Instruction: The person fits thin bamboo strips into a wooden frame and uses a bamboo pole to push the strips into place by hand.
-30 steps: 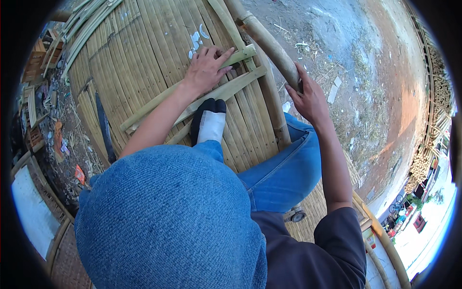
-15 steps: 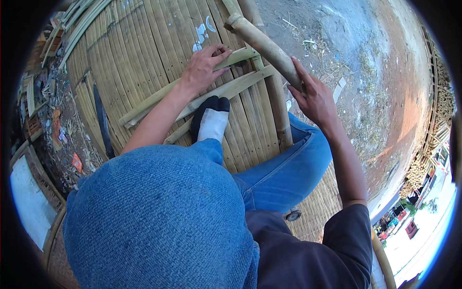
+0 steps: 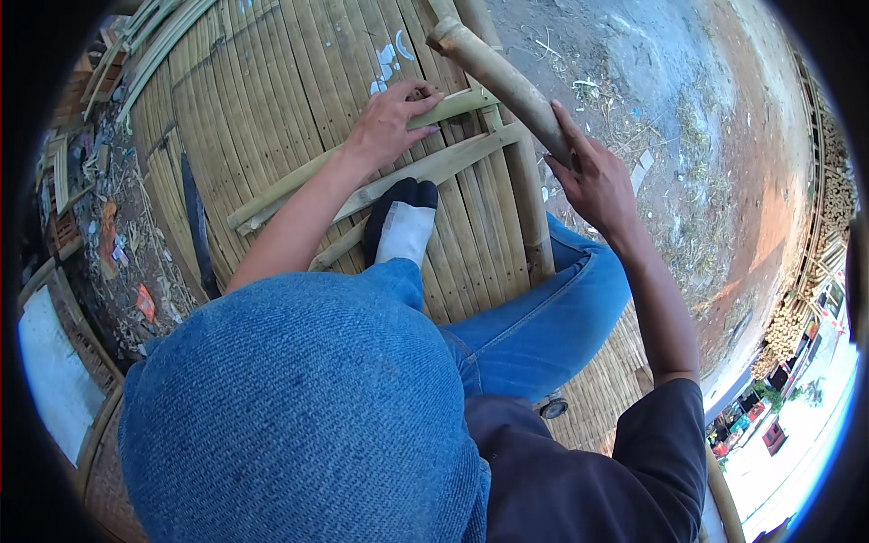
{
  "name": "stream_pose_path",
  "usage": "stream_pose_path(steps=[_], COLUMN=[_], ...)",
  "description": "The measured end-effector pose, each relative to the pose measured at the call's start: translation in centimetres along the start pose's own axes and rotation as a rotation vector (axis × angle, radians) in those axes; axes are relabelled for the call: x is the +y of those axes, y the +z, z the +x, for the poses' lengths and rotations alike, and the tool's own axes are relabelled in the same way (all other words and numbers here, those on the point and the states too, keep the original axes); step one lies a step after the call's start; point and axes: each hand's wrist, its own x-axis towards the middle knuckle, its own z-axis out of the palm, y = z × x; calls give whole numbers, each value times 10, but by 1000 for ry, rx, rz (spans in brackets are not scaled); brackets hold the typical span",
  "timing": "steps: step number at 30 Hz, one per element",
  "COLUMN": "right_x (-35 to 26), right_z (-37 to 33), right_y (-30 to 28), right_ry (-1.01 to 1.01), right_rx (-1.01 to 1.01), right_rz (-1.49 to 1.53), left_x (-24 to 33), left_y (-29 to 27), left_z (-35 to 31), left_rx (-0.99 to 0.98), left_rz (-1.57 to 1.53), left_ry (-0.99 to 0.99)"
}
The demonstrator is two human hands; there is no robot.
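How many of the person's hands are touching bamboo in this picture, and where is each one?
2. The left hand presses on a split bamboo strip lying across the woven bamboo panel; the right hand rests against the round bamboo pole.

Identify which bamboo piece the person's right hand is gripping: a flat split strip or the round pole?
The round bamboo pole, slanting at top centre. The right hand wraps its lower end; the flat split strips lie under the left hand.
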Motion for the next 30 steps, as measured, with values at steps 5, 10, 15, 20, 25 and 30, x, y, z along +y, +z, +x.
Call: stream_pose_path(steps=[5, 10, 15, 20, 25, 30], right_x=[1, -2, -4, 1, 1, 12], right_z=[1, -2, -5, -5, -8, -9], right_y=[-2, -8, -11, -10, -17, -22], right_ry=[-39, -105, -47, -18, -61, -60], right_rx=[126, 201, 49, 4, 123, 53], right_rz=[149, 182, 82, 61, 247, 110], left_x=[-2, 1, 1, 4, 2, 1], left_y=[3, 0, -1, -1, 1, 3], left_z=[-1, 0, -1, 1, -1, 0], left_rx=[-24, -41, -49, -53, -42, -29], left_rz=[-14, -25, -15, 20, 5, 33], left_ry=[-6, -21, -50, -45, -34, -14])
